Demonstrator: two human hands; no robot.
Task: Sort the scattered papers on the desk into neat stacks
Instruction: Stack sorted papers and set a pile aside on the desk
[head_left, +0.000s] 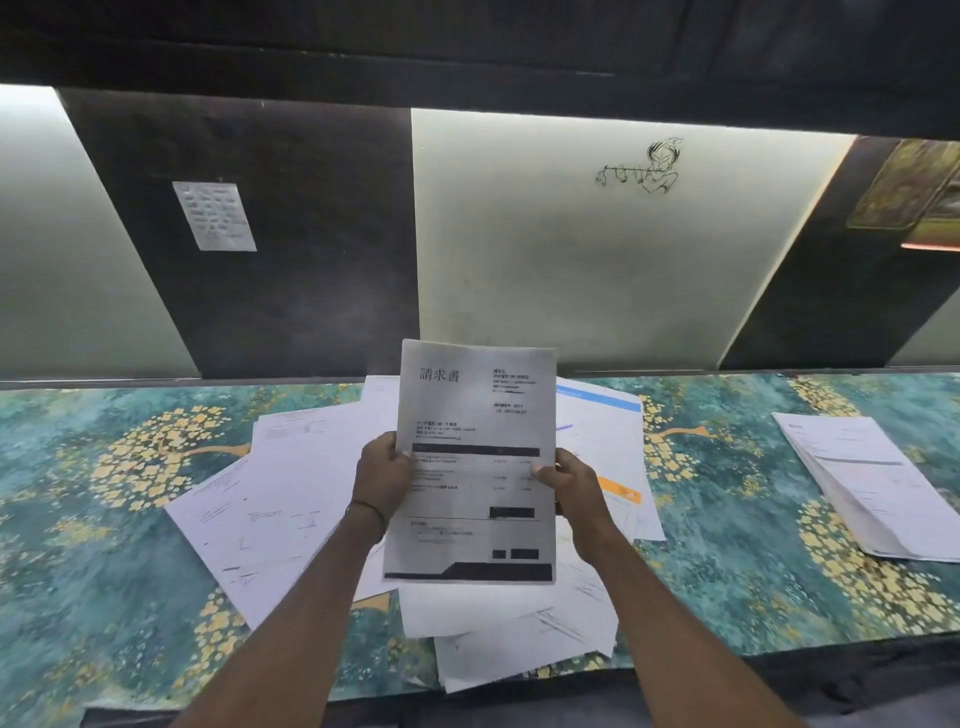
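A tabletop (104, 467) covered in a teal cloth with yellow flowers runs the width of the view. A loose heap of scattered papers (291, 499) sprawls across its middle, and a squared stack (867, 488) lies well apart toward the right end. Above the heap, a printed sheet (475, 457) is held upright, long axis vertical, facing the person. The left hand (384, 473) pinches its left edge and the right hand (569, 483) its right edge, each grip closed on the paper at mid-height. The stack lies to the right of both hands, nearer the right one, so carrying the sheet there likely means a rightward reach.
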